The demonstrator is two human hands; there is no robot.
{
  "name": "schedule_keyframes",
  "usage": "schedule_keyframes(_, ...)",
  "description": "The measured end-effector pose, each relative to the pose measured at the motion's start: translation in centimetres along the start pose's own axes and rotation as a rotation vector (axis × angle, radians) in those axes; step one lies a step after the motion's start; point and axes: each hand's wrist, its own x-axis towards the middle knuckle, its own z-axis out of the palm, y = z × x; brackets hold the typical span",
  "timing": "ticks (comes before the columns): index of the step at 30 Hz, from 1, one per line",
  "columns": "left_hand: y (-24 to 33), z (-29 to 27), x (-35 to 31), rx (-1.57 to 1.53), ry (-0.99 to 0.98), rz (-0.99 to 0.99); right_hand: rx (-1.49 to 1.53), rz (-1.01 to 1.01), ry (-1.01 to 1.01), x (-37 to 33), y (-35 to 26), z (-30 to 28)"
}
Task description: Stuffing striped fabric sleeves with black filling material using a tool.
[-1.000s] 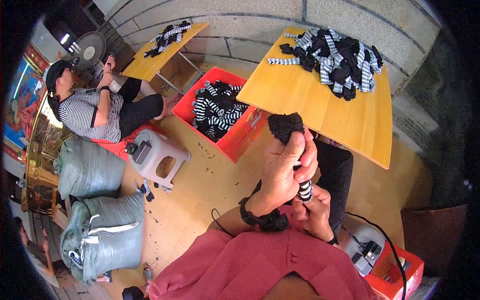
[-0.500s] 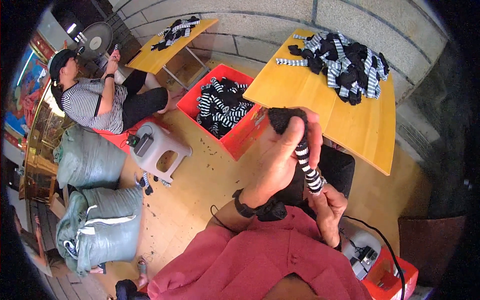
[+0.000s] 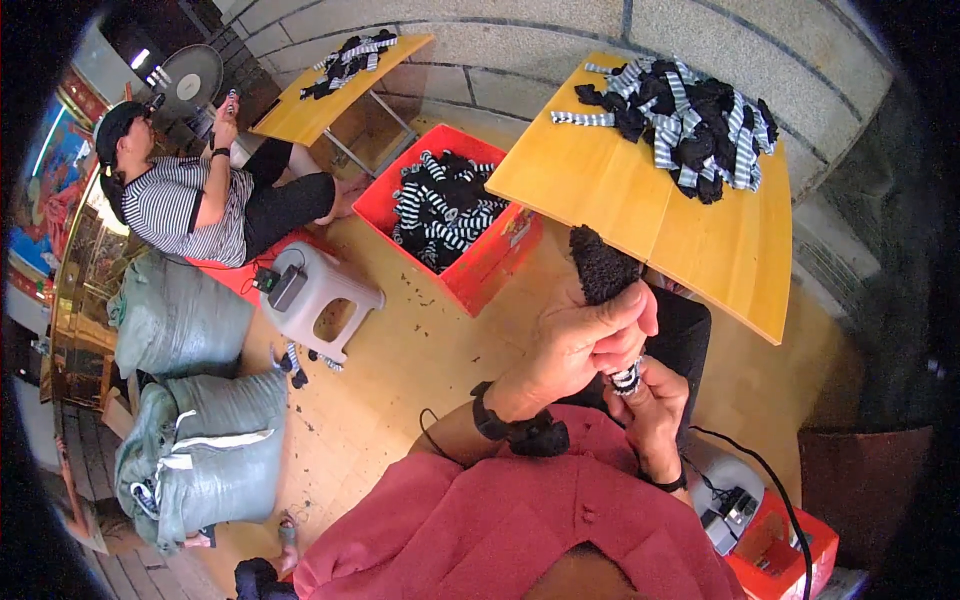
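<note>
Sock: black-toed, striped sock (image 3: 603, 268) held up in front of the chest, toe end pointing to 12 o'clock, just below the near edge of the wooden table (image 3: 700, 250).
Left hand: left hand (image 3: 585, 340) wrapped shut around the sock's middle, thumb across the front; dark toe stands clear above the fist. Black wrist strap (image 3: 492, 412) on the forearm.
Right hand: right hand (image 3: 655, 410) directly below at 5 o'clock, fingers pinched shut on the striped cuff end (image 3: 627, 378). The two hands touch, stacked one over the other.
Doing it well, as I judge: keep the upper grip firm and steady while the lower fingers draw or roll the cuff evenly; pull along the sock's length, not sideways, so the knit does not twist. Whether the sock is being turned or stretched I cannot tell.
Table: sock pile (image 3: 690, 125) of black and striped pieces at its far end, 1 o'clock from the hands; near half bare.
Crate: red crate (image 3: 470, 275) of striped socks on the floor at 10 o'clock, just beside the table.
Stool: grey plastic stool (image 3: 320, 305) at 9 o'clock, a small dark device on top.
Co-worker: person in a striped shirt (image 3: 185, 205) seated at 10 o'clock, well apart, beside a second table (image 3: 330, 95) with socks.
Sacks: grey-green sacks (image 3: 190, 400) at 8 o'clock.
Low right: red box (image 3: 790, 550) with cabled device at 5 o'clock.
</note>
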Motion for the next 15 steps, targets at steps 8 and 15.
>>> schedule_keyframes(8,-0.3,0.0,-0.2,-0.006,0.114,0.004,0.301,0.128,-0.047,0.5,-0.6,1.0)
schedule_keyframes(15,0.3,0.1,0.4,0.281,0.229,0.32,0.155,-0.005,0.074,-0.4,0.9,0.1)
